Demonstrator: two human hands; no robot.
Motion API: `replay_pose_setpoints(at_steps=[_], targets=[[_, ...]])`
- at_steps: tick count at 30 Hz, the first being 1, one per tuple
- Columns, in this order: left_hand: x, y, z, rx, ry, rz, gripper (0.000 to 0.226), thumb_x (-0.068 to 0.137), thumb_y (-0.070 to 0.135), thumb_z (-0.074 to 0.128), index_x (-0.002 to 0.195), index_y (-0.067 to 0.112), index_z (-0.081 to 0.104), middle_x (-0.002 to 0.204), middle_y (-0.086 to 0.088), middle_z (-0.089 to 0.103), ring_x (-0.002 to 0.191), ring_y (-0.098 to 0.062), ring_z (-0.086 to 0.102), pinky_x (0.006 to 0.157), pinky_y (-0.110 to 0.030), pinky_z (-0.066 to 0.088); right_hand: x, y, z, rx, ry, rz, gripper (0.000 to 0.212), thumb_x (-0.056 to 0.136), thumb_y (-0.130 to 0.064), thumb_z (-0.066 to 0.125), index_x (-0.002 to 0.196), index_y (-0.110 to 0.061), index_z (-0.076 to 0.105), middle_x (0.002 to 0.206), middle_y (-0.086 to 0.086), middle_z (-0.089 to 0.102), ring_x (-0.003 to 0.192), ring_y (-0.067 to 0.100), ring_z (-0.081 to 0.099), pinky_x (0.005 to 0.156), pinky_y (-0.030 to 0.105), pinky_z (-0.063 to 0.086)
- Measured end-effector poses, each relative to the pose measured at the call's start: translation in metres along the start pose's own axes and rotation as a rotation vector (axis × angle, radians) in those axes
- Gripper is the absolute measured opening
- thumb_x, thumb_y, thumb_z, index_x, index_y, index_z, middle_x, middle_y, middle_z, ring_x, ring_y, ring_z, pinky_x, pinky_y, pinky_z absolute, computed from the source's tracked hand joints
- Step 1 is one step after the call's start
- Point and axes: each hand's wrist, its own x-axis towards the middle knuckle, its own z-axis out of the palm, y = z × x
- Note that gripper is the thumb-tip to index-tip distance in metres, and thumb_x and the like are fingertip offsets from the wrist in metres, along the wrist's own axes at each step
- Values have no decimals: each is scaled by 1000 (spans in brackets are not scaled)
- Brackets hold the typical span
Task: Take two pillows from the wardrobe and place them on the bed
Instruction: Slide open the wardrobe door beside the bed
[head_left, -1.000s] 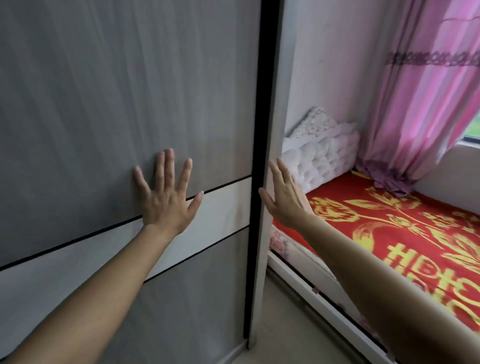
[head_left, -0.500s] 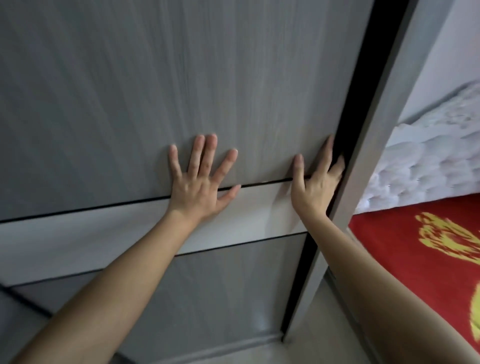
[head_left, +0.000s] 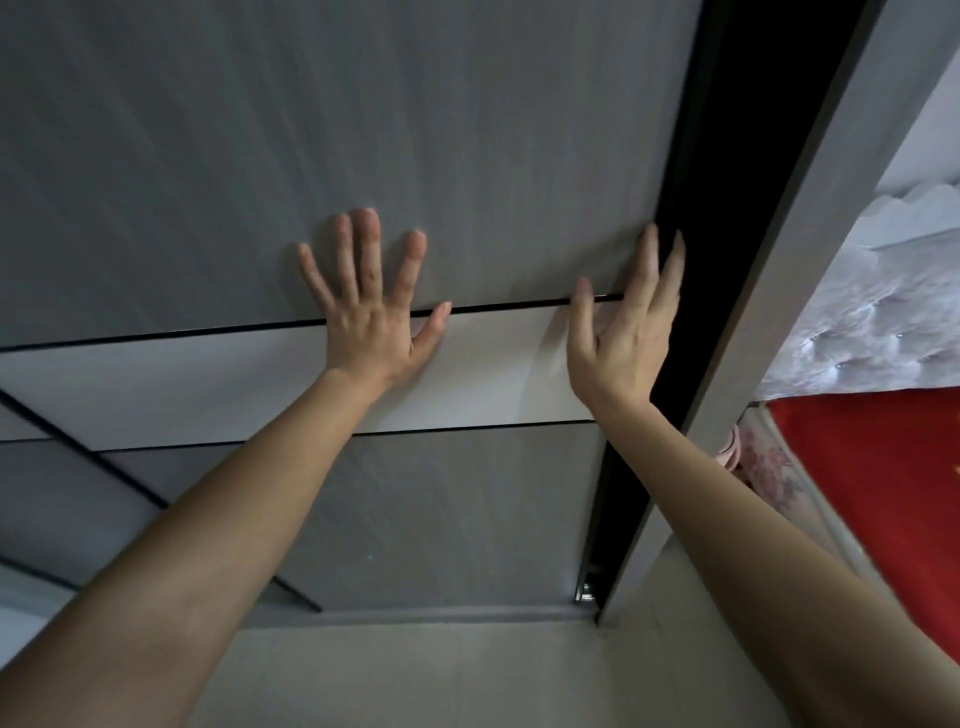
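Observation:
A grey sliding wardrobe door (head_left: 467, 156) with a pale band across its middle fills most of the view. My left hand (head_left: 371, 312) lies flat on the door, fingers spread. My right hand (head_left: 623, 332) is at the door's right edge, fingers apart and reaching around it. Beside that edge a dark gap (head_left: 727, 234) shows into the wardrobe; nothing inside can be made out. No pillows are visible. The bed (head_left: 883, 493) with its red cover lies at the right.
The wardrobe's grey side panel (head_left: 831, 208) stands right of the gap. A white tufted headboard (head_left: 883, 312) rises behind the bed. A second door panel (head_left: 52, 493) overlaps at the lower left. Pale floor (head_left: 467, 675) runs along the bottom.
My right hand came from the air onto the door's right edge, and the door has slid left, widening the dark gap. The view turned toward the wardrobe and down.

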Motion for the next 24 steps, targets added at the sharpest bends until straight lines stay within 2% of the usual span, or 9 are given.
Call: replay_pose_setpoints(at_steps=[2,5,7,9,11,13,17,21,24], targets=[[-9,-7,-2,9,-25,-66,91,89,64,44,153,26,-8,153,-31,12,142,-50,7,109,-70,-4,-6,-3,4,42,-34,-39,70,100,-37,53,158,-11,23,164,16,21,149,29,29,113,45,41],[-23,-25,-9,55,-82,-178,90,91,62,43,154,16,-2,153,-34,15,143,-50,7,110,-71,1,-21,-6,15,129,-120,-95,69,103,-29,50,158,-5,16,165,14,21,152,23,25,118,36,37],[-32,-39,-17,79,-144,-232,86,92,62,40,155,14,5,155,-33,13,144,-49,5,111,-71,4,-34,-7,23,168,-206,-105,68,105,-28,47,159,-8,11,165,13,22,146,26,38,109,33,46],[-40,-52,-27,84,-205,-269,83,94,62,38,155,16,6,157,-31,9,145,-48,3,113,-68,7,-49,-5,31,170,-344,-48,69,106,-30,44,160,-18,3,164,9,25,110,29,66,84,36,59],[-51,-67,-35,80,-265,-294,82,94,62,36,155,18,4,158,-30,5,146,-47,1,113,-66,12,-63,-3,38,151,-508,21,69,106,-35,40,159,-31,-5,164,6,28,76,28,69,67,45,61],[-65,-83,-43,57,-339,-321,81,95,61,35,155,21,-2,159,-28,-1,147,-46,-3,113,-63,17,-73,-8,47,155,-616,32,69,107,-36,38,157,-39,-10,163,5,31,76,30,69,70,50,60],[-101,-113,-52,-2,-499,-410,81,95,59,35,153,27,-11,159,-22,-17,147,-40,-13,116,-57,15,-87,-34,69,185,-710,5,77,105,-27,40,153,-46,-17,162,7,32,89,36,69,78,52,58],[-126,-148,-52,-106,-509,-495,81,95,53,44,154,26,-4,160,-20,-18,147,-41,-9,118,-53,16,-102,-65,97,144,-773,-5,83,103,-23,41,152,-47,-21,142,18,53,72,24,64,68,44,56],[-135,-180,-52,-139,-506,-538,83,94,53,45,154,27,-7,159,-18,-20,147,-41,-9,115,-54,23,-119,-94,122,115,-756,21,84,102,-19,42,152,-45,-21,134,21,59,66,20,61,64,38,54]])
